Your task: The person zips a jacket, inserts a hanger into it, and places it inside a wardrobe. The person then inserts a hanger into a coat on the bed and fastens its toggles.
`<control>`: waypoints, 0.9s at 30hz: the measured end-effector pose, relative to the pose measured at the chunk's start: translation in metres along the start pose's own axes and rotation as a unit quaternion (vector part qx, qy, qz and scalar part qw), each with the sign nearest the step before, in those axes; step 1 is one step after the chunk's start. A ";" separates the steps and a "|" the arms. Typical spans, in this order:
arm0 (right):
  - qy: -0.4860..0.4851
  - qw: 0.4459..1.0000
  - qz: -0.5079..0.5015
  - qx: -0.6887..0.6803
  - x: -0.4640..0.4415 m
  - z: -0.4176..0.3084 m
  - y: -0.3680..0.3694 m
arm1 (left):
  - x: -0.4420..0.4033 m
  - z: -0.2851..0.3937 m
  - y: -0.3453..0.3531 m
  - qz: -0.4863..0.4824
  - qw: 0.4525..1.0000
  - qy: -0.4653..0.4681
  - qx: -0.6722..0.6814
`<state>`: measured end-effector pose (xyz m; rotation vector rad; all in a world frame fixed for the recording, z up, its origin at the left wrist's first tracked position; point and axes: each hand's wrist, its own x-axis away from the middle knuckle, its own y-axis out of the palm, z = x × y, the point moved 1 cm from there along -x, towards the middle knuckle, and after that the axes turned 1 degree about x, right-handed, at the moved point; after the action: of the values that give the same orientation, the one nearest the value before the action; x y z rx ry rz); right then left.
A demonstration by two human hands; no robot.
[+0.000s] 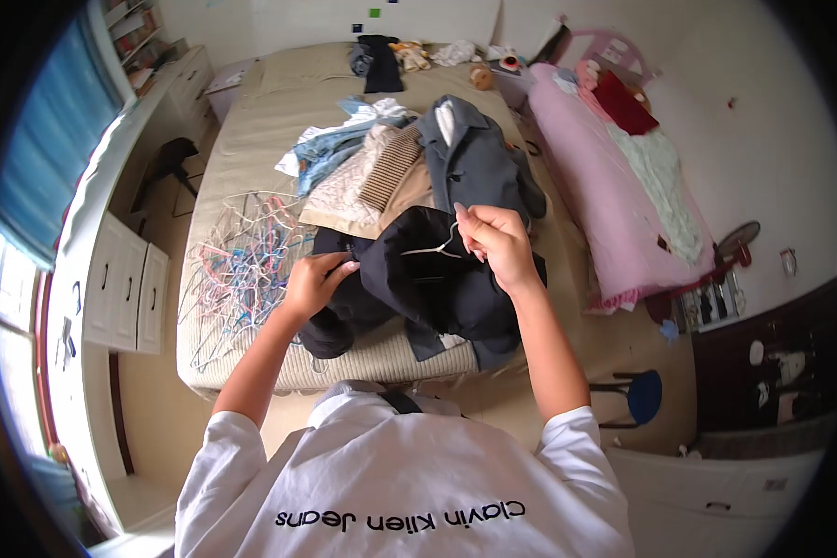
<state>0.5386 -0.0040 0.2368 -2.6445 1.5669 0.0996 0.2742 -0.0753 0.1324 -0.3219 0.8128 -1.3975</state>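
A black jacket (391, 270) lies in front of me at the near end of the bed. My right hand (498, 244) is closed around the hook end of a white clothes hanger (428, 249), whose arm reaches into the jacket's neck opening. With fingers pinched together, my left hand (318, 284) grips the dark cloth at the jacket's left side. Just beyond sit a grey coat (474, 153), a striped brown knit (391, 167) and a cream quilted garment (349, 186). How far the hanger goes inside the jacket is hidden by the cloth.
A tangled heap of hangers (246, 265) covers the bed's left near corner. Blue denim (325, 153) lies further back on the bed (279, 84). A pink bed (577, 177) stands to the right, a blue stool (644, 398) near its foot. White cabinets (116, 279) line the left.
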 end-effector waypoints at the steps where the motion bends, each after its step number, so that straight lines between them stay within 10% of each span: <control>1: -0.003 1.000 0.012 0.007 0.004 -0.004 -0.001 | -0.005 -0.003 0.002 -0.012 1.000 0.008 0.018; 27: 0.000 0.851 0.523 0.037 0.161 -0.020 0.087 | -0.056 0.061 0.048 -0.423 0.798 0.398 0.164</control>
<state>0.5400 -0.1880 0.2406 -1.4195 2.7052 0.0789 0.3531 -0.0293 0.1616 0.2614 1.1331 -2.5737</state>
